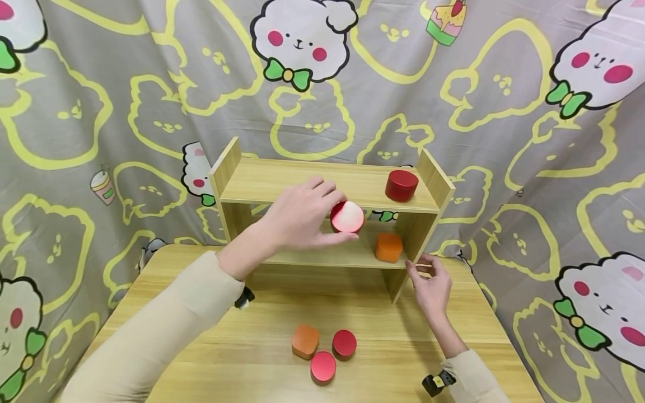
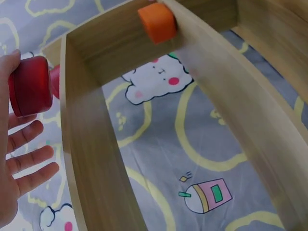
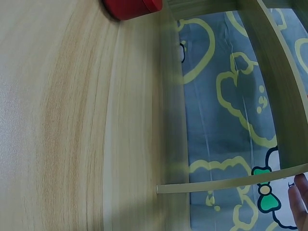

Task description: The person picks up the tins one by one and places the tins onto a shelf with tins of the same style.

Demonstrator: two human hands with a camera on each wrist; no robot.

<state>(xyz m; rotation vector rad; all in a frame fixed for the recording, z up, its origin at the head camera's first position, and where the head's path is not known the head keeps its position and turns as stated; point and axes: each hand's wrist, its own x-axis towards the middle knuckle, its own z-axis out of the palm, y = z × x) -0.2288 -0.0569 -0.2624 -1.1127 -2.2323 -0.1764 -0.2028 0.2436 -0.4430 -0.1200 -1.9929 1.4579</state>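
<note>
Cream left sleeve [image 1: 166, 319] stretches toward the wooden shelf [image 1: 317, 257] from the near side, a small black device [image 1: 244, 298] at its cuff, and leads to the left hand [image 1: 302, 215], raised in front of the shelf. Its thumb [image 1: 336, 239] and index finger pinch a red cylinder [image 1: 347, 217], parted just as wide as the piece they grip; the cylinder lies between them near the fingertips, its flat round face showing, near the shelf's top board and apart from it. Beyond that grip, the left wrist view shows the other fingers [image 2: 31, 159] spread, fairly straight and free of the cylinder. At the shelf's right side panel, the right hand [image 1: 433, 282] has its fingers bent and its thumb close to them, lightly gripping the panel's front edge beside the lower board; a cream right sleeve [image 1: 476, 375] ends at that wrist. On the shelf's top board, by the right end, stands a darker red cylinder [image 1: 401, 186], and on the board below it, also at the right, sits an orange block [image 1: 388, 247]. On the table [image 1: 242, 358] before the shelf, another orange block [image 1: 305, 341] and two red cylinders [image 1: 323, 368] form a close cluster. Behind the shelf hangs a grey curtain [image 1: 504, 140] with cartoon animals.
</note>
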